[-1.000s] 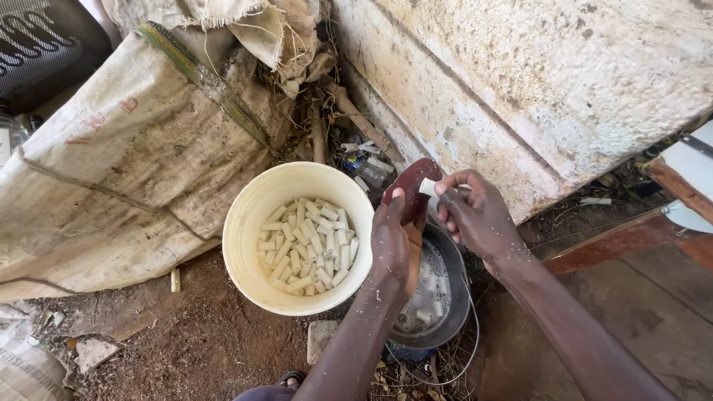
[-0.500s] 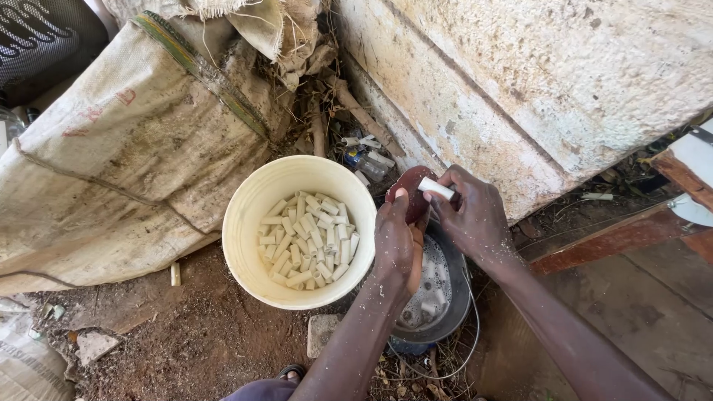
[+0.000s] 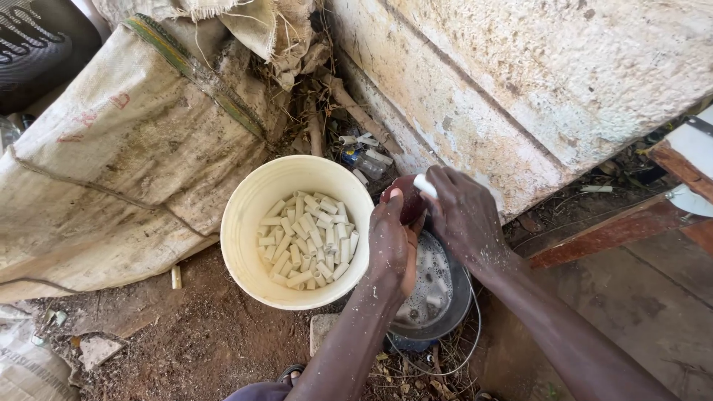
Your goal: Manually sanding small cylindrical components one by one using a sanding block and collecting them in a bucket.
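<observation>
The left hand (image 3: 391, 245) is closed around a dark reddish round object (image 3: 405, 199), just right of the cream bucket (image 3: 245, 223). The right hand (image 3: 464, 219) pinches a short white tube piece (image 3: 425, 186) and presses it against this object. Both hands are together, directly above a dark pot (image 3: 453, 308) with foamy water, which stands touching the right side of the bucket. Inside the bucket lie many similar white tube pieces (image 3: 306, 239).

The step in hand seems to be rubbing or cleaning one piece. The next move probably requires a firm pinch, so the wet piece does not slip.
</observation>
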